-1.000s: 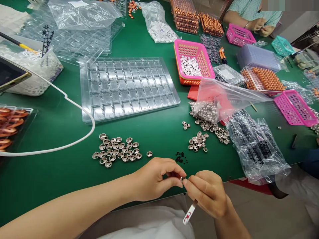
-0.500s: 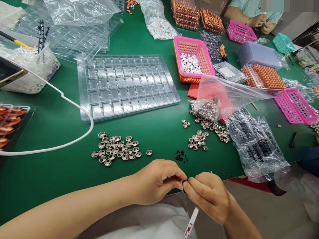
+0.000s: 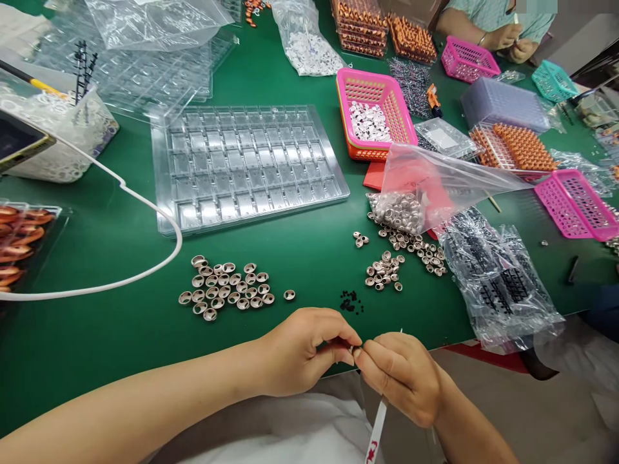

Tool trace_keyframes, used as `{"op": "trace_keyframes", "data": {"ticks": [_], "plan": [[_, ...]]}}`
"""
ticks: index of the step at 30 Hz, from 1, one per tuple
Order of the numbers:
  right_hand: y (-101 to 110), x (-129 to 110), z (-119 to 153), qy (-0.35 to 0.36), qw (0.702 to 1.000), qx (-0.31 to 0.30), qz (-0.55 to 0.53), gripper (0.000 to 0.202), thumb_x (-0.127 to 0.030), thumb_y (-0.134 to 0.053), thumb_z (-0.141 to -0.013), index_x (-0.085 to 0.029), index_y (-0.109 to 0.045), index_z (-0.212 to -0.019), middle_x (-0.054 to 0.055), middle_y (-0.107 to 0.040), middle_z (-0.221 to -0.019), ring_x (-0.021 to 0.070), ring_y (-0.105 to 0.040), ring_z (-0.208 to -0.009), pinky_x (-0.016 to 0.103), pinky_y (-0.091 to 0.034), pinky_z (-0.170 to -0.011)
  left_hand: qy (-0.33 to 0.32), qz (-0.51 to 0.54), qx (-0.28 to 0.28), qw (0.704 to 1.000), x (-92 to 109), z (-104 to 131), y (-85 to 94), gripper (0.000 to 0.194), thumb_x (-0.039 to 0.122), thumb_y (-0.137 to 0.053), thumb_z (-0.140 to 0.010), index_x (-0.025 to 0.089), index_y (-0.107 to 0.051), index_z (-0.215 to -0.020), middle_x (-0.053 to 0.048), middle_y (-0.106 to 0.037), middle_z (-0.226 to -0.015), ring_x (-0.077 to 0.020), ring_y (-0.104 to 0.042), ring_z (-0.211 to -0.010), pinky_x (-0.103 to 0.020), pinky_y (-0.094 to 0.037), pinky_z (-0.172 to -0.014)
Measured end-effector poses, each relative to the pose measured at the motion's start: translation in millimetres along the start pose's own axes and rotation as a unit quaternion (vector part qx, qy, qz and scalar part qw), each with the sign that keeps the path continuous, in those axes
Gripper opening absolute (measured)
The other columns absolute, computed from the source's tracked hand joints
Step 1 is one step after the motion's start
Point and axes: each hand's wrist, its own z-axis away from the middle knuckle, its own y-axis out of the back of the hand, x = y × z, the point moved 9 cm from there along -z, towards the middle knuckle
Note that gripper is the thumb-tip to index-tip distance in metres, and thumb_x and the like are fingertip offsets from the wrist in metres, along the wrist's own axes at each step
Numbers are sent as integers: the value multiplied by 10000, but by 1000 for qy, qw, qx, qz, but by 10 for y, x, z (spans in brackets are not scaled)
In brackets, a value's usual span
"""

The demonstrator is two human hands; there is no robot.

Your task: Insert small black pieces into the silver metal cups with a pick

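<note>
My left hand pinches a small metal ring-like cap between thumb and forefinger; most of it is hidden by the fingertips. My right hand is closed around a slim white-handled tool with red marks on it, whose thin tip pokes out above the knuckles. The right fingertips touch the cap too. Just beyond the hands lies a little heap of tiny black pieces. Loose silver caps are piled past it, and a spread group of similar caps lies to the left.
A clear compartment tray stands mid-table, with a white cable across its left corner. Pink baskets, a bag of metal caps and bagged black parts occupy the right. Another person's hands are at the far side.
My right hand has shifted slightly left and turned a little, with the white-handled tool turning along. My left hand keeps its pinch on the cap almost in place.
</note>
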Motion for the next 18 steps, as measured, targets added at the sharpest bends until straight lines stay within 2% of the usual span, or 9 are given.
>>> {"op": "trace_keyframes", "data": {"ticks": [5,10,15,18], "plan": [[-22,-3,13,-2,1000,1,17,374,-81,-395,-942,-62,-592,-1260,111,-695,-889,183,-590,-662,322,-489,-515,19,-13,-15,1000,-35,1,-15,133,172,-591,-941,166,-723,-953,-75,-775,-820,-169,-694,-736,-253,-556,-725],[-69,15,-3,-17,1000,-5,18,292,-74,-401,-949,-84,-592,-1170,61,-649,-788,156,-485,-576,321,-342,-463,19,-25,-27,999,-50,-6,-20,141,163,-587,-927,161,-727,-946,-72,-770,-813,-166,-693,-733,-240,-546,-707],[-220,133,-23,-65,997,-32,1,161,-58,-462,-956,-166,-577,-926,3,-573,-708,123,-464,-574,275,-320,-500,99,-73,-65,990,-132,-12,-39,149,107,-601,-886,155,-732,-939,-63,-755,-852,-165,-690,-752,-227,-521,-684],[-224,201,3,-87,996,19,-27,141,-45,-524,-939,-175,-572,-959,8,-601,-761,125,-522,-649,249,-403,-550,152,-109,-77,979,-141,-11,36,131,117,-628,-893,160,-734,-956,-50,-747,-865,-167,-682,-754,-229,-511,-683]]}}
